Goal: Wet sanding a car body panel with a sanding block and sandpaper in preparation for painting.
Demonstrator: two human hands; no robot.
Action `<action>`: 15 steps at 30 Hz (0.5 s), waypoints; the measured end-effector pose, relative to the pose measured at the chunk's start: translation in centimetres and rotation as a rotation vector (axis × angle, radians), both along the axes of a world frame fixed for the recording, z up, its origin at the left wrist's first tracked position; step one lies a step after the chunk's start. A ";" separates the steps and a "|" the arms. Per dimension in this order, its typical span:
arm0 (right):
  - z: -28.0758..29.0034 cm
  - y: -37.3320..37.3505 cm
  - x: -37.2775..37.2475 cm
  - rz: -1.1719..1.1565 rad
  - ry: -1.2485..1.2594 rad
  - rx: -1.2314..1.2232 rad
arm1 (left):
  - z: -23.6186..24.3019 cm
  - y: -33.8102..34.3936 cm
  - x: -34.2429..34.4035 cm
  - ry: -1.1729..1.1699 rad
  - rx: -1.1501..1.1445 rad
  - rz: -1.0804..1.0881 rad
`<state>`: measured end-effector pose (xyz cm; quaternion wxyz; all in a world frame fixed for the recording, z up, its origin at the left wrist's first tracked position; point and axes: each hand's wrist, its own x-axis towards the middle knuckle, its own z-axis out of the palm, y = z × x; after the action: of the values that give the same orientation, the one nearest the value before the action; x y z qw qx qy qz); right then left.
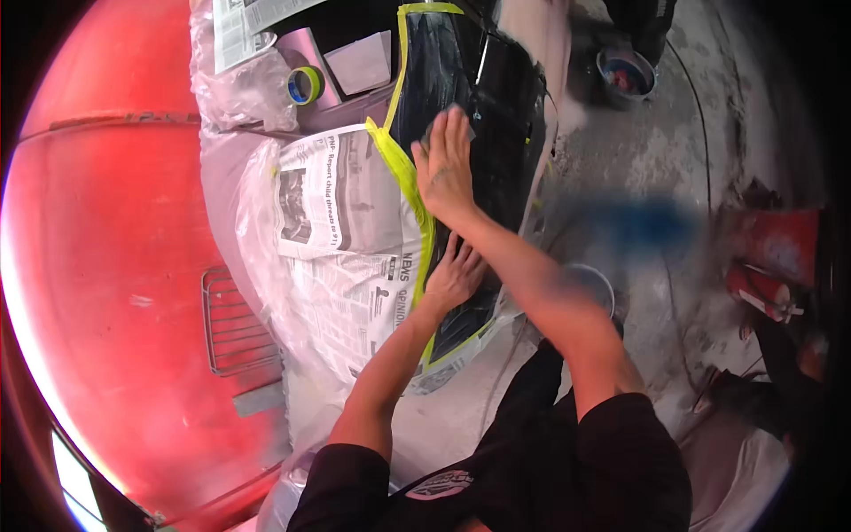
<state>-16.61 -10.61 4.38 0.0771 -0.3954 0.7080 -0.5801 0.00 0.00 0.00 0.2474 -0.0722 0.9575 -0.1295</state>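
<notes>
A glossy black car body panel (510, 115), wet and streaked with whitish residue, runs down the middle. My right hand (446, 168) lies on it with fingers stretched out together. A bit of dark grey sheet (471, 129) shows at its fingertips; I cannot make out its kind. Nearer to me, my left hand (456, 277) rests on the panel with fingers spread, holding nothing. Yellow-green masking tape (409, 182) borders the panel on the left, joining it to newspaper (368, 208) laid over the adjoining surface.
Clear plastic sheeting (257, 191) drapes the left side. A roll of tape (305, 85) sits beside a pale sheet (359, 64). A red surface (133, 222) fills the left. Buckets (627, 75) stand on the concrete floor (651, 146); a blue blur (647, 226) is nearby. A crouching person (780, 381) is at right.
</notes>
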 end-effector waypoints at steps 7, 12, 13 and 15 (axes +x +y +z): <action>1.8 0.5 -3.3 -0.004 0.144 -0.048 | 1.1 0.2 -1.0 0.214 -0.008 0.022; -0.7 4.4 0.7 0.208 0.240 -0.063 | 0.0 0.1 1.0 0.136 0.048 0.033; 0.1 3.3 -2.0 0.183 0.297 -0.061 | 0.8 0.5 -0.4 0.128 0.063 0.047; 3.0 0.7 -6.4 0.120 0.282 -0.094 | 1.8 1.1 -1.8 0.257 -0.016 0.013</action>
<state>-23.03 -9.93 7.35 -0.0069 -0.5175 0.6591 -0.5457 -1.79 1.10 1.79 0.1230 -0.0964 0.9797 -0.1253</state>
